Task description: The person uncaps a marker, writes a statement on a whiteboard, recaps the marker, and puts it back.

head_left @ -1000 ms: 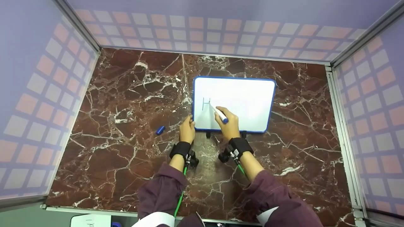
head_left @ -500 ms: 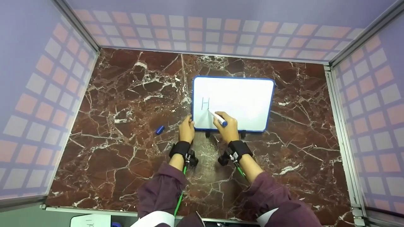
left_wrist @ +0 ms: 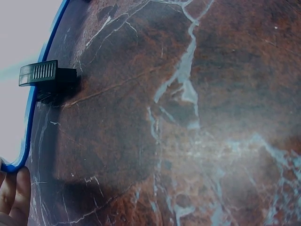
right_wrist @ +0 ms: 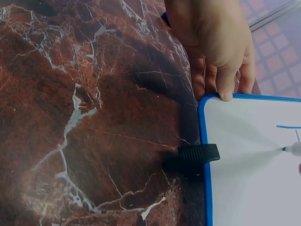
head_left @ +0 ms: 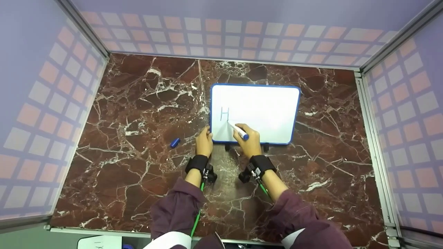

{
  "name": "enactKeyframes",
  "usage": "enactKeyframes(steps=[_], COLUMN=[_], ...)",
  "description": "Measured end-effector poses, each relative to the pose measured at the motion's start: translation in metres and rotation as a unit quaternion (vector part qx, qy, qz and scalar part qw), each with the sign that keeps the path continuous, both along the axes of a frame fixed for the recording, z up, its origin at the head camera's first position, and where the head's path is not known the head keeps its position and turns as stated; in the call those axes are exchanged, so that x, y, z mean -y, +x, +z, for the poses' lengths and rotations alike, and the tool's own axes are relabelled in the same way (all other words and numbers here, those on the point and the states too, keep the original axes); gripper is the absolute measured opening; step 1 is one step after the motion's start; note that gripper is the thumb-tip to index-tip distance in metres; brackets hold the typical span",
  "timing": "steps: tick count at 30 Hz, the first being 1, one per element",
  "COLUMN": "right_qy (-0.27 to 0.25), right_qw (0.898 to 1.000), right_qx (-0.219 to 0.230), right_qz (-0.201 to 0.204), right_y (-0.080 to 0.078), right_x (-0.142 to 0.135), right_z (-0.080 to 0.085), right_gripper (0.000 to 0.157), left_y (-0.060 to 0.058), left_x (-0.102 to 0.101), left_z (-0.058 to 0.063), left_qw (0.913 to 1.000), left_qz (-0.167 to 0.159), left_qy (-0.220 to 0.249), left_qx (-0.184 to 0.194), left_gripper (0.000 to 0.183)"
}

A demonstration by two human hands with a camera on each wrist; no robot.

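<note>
A blue-rimmed whiteboard lies on the marble-patterned table, with an "H" drawn in thin blue lines near its left side. My right hand pinches a white marker with a blue end, its tip at the foot of the letter's right stroke. At the board's lower left corner, my left hand grips the blue rim. The right wrist view shows that hand's thumb on top of the rim and its other fingers beside the edge. Left of this hand lies a blue marker cap.
Black clips sit on the board's near edge. Patterned panels enclose the table at the back and both sides. Another white board with writing shows below the table's front edge. Green cables run from the wrist cameras.
The marker tip has moved down from beside the crossbar, pulling the letter's right stroke longer. My right hand has shifted slightly towards me with it. The left hand keeps its place on the corner.
</note>
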State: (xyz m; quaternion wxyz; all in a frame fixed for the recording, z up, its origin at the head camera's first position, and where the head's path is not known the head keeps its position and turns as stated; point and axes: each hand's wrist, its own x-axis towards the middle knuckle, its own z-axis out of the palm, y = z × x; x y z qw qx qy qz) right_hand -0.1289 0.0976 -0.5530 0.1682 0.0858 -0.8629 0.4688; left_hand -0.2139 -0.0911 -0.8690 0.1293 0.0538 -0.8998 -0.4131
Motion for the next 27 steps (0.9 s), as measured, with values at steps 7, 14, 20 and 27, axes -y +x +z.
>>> enactKeyframes(steps=[7,14,20,27], right_qy=[-0.005,-0.001,0.002,0.005], right_qw=[0.999,0.999,0.999,0.999], right_qx=[-0.037,-0.03,-0.032,-0.017], right_qz=[-0.029,-0.038,-0.033,-0.033], right_y=[-0.004,-0.006,-0.007,-0.007], right_x=[0.0,-0.004,-0.004,-0.005], right_z=[0.005,0.004,0.003,0.001], right_gripper=[0.018,0.019,0.019,0.02], left_y=[-0.002,0.067,0.079,0.079], left_x=[0.003,-0.022,-0.029,-0.028], left_z=[-0.007,0.221,0.263,0.263], left_qw=[0.9999,0.9987,0.9985,0.998], left_qz=[-0.006,0.003,0.014,0.005], left_qy=[0.008,0.048,0.024,0.044], left_qx=[0.006,0.018,0.046,0.046], left_gripper=[0.039,0.029,0.029,0.029])
